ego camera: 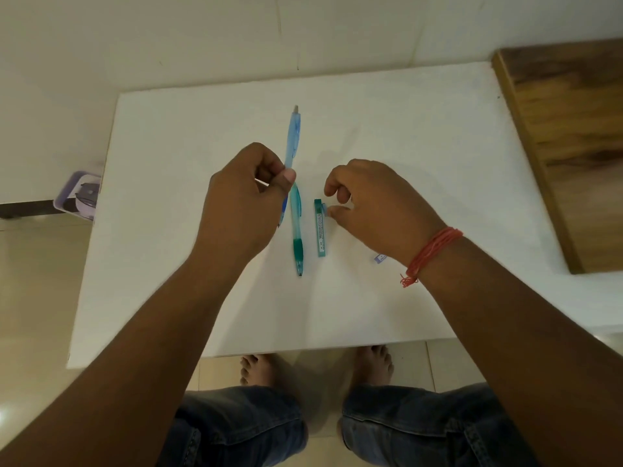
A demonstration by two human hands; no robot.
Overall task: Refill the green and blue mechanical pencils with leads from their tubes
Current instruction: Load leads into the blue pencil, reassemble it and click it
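Your left hand (247,197) pinches the blue mechanical pencil (292,136); your right hand (369,205), fingers loosely curled, touches the green lead tube (320,230) mid-table (421,136), beside the green mechanical pencil (297,230).

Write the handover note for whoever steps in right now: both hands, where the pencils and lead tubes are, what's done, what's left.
Left hand: pinching the blue pencil, lifted off the table.
Right hand: fingertips at the top of the green lead tube, which lies flat; grip unclear.
Green pencil: lying on the table, left of that tube.
Second tube: mostly hidden under the right wrist.
Done: no refill visible.
Left: apparently both pencils.
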